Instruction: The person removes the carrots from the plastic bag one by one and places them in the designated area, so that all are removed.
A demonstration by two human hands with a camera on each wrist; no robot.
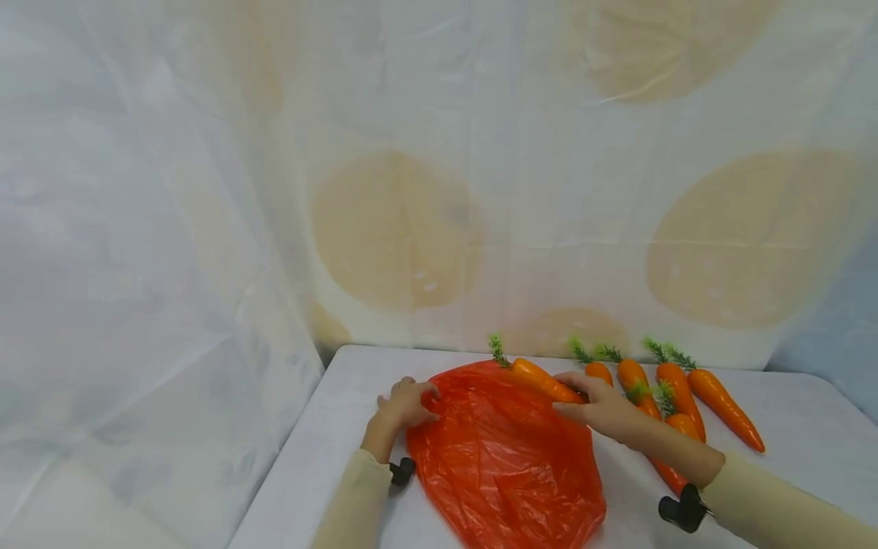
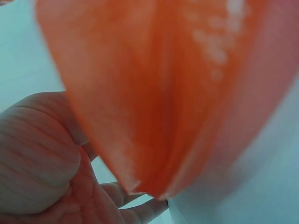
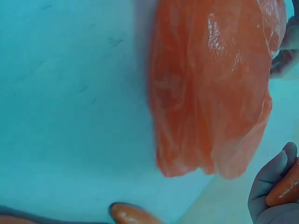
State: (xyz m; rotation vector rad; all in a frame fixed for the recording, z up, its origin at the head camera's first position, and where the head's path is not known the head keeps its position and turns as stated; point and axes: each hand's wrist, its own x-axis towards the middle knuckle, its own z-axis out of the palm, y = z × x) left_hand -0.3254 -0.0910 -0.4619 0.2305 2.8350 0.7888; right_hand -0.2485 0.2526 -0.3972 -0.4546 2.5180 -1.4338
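Note:
A red plastic bag (image 1: 507, 450) lies in the middle of the table, also large in the left wrist view. At its upper left edge my left hand (image 1: 406, 404) holds the plastic with curled fingers. The left wrist view shows the bag (image 2: 154, 93) partly covering that hand's thumb and fingers (image 2: 140, 212). My right hand (image 1: 604, 408) grips an orange carrot (image 1: 542, 378) by its pointed end, over the bag's upper right edge. The green top of this carrot points to the back left. In the right wrist view the held carrot (image 3: 286, 189) shows at the right edge.
Several more orange carrots with green tops, such as one at the far right (image 1: 727, 408), lie on the white table (image 1: 809, 457) beside and partly behind my right forearm. A pale curtain with tan circles (image 1: 398, 229) hangs behind the table, and a white sheet (image 1: 137, 267) at the left.

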